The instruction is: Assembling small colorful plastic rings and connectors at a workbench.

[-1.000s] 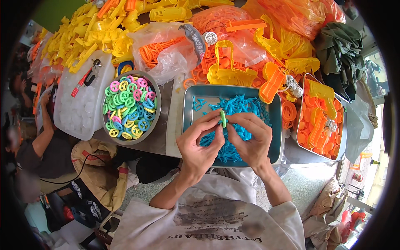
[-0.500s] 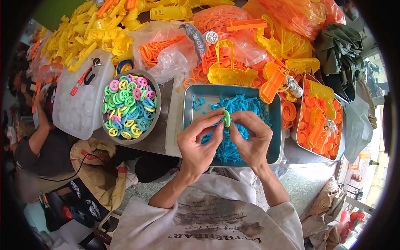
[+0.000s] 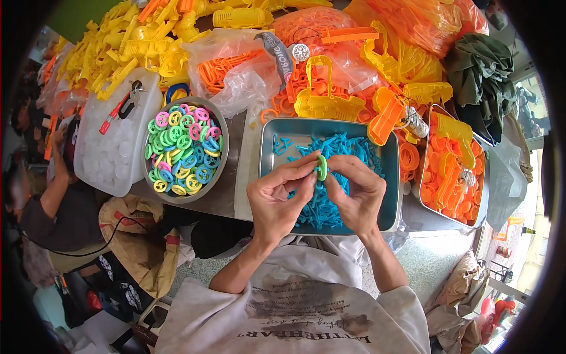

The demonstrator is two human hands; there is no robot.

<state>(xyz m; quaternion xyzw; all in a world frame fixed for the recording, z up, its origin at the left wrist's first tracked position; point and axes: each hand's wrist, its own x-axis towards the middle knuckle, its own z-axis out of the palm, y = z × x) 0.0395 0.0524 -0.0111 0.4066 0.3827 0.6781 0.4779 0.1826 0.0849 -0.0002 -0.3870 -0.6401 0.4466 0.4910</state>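
Note:
A small green plastic wheel (image 3: 322, 169) is held nearly edge-on between my two hands, above a metal tray. My left hand (image 3: 277, 197) pinches at its left side with thumb and fingertips, and a trace of blue shows by those fingertips. On the other side, my right hand (image 3: 356, 194) grips the wheel between thumb and forefinger. Below lies the metal tray (image 3: 265, 137) with a heap of small blue plastic parts (image 3: 336, 144). To the left stands a round metal bowl (image 3: 223, 171) of pink, green, yellow and blue wheels (image 3: 183, 141).
A white translucent tub (image 3: 121, 186) of clear pieces stands left of the bowl. Yellow molded parts (image 3: 135, 50) and bagged orange parts (image 3: 318, 29) pile along the back. On the right sits a tray of orange discs (image 3: 439, 192). Another person's arm (image 3: 56, 177) shows at far left.
My hands stay above the tray, pinching the green wheel, which has turned slightly. My left hand has shifted a little left. At far left the other person has moved slightly.

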